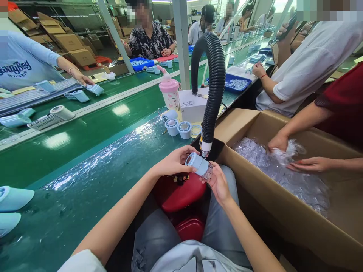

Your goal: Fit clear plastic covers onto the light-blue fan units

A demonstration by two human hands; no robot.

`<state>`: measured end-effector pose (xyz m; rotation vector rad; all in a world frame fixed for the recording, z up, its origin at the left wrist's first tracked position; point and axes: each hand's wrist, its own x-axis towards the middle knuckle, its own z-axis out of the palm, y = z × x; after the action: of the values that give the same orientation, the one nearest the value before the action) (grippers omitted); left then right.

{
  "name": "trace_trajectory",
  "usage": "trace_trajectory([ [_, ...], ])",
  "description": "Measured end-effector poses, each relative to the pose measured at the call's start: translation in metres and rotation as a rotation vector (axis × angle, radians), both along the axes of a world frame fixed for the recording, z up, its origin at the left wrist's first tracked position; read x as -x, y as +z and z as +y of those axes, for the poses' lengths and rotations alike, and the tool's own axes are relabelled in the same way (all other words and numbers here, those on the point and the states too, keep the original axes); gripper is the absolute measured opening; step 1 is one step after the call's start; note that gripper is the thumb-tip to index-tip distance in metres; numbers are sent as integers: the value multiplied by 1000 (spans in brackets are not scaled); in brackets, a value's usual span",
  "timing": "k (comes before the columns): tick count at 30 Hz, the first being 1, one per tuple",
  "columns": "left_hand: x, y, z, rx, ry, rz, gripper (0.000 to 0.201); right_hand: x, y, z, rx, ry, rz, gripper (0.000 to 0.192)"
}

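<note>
A light blue cylindrical plastic housing (200, 165) is held tilted above my lap. My left hand (174, 161) is closed around its upper end, thumb along the near side. At the lower end is a clear, ribbed plastic part (209, 173), gripped by the fingers of my right hand (219, 185). Just behind the housing hangs the white nozzle (206, 146) of a thick black corrugated hose (211, 87); I cannot tell whether they touch. Below my hands, small dark and yellow parts (180, 178) lie on a red seat (181, 196).
Round blue-white parts (184, 129) and a pink-lidded cup (169, 92) stand ahead on the green bench (113, 177). A large carton (272, 189) of clear plastic pieces is at right, with a co-worker's hands (279, 143) in it. Other people sit along the conveyor (93, 126).
</note>
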<state>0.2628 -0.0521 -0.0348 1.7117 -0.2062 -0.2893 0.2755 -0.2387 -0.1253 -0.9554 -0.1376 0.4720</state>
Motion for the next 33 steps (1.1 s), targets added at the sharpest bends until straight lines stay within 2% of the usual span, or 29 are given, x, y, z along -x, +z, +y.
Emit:
trace_trajectory([
  [4,23,9,-4,-77,33,-83,44,5,17,-16,84,25,-93,36],
  [8,49,17,-8,-262,31,-339,40,16,45,-36,142,81,-155,37],
  [11,63,19,-10,-324,55,-506,43,23,64,-48,169,102,-207,38],
  [14,73,20,-11,-364,48,-616,43,28,75,-53,178,110,-262,38],
  [18,80,25,-14,-384,-4,-668,39,33,76,-56,140,135,-243,40],
  [23,87,32,-15,-394,-54,-617,34,37,75,-57,172,140,-153,45],
  [29,92,32,-12,-489,-154,-641,22,40,75,-57,193,135,-109,46],
  [31,93,30,-12,-484,-131,-642,23,40,74,-57,185,147,-108,44],
  [33,93,27,-14,-423,-74,-651,34,40,75,-57,182,165,-145,42],
])
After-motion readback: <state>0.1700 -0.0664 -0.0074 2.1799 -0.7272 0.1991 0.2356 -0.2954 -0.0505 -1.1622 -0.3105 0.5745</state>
